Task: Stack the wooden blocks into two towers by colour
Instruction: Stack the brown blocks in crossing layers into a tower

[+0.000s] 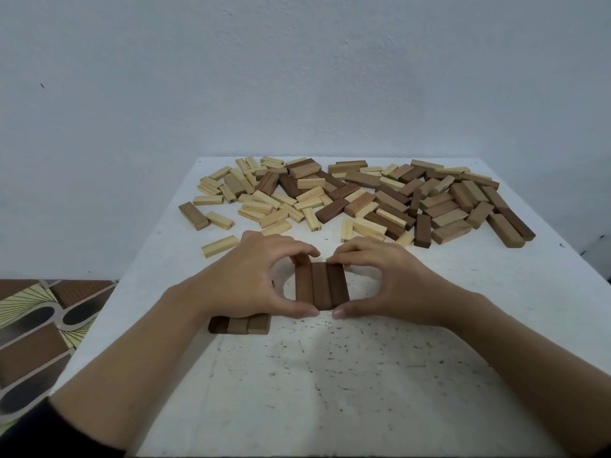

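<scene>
White desk point(330, 375), speckled with dark flecks, set against a pale blue-grey wall point(297, 77). Row of three dark blocks point(321, 285), long sides touching, midway across the desk, nearer the near edge than the far one. Both hands clamped on it: left hand point(244, 279) with thumb at the row's near end and fingertips curled over the far end; right hand point(393, 285) mirrors this from the other side. Thumb tips almost meet. Cannot tell whether the row rests on the desk or is held just clear of it. Second row of three brown blocks point(239, 325) lies just to the left, partly hidden under the left wrist. Loose pile point(363, 196) of pale and dark blocks spreads along the far edge, nearly corner to corner. One pale block point(220, 246) lies apart, between the pile and the left hand. Patterned floor point(33, 342) shows beyond the left edge.
</scene>
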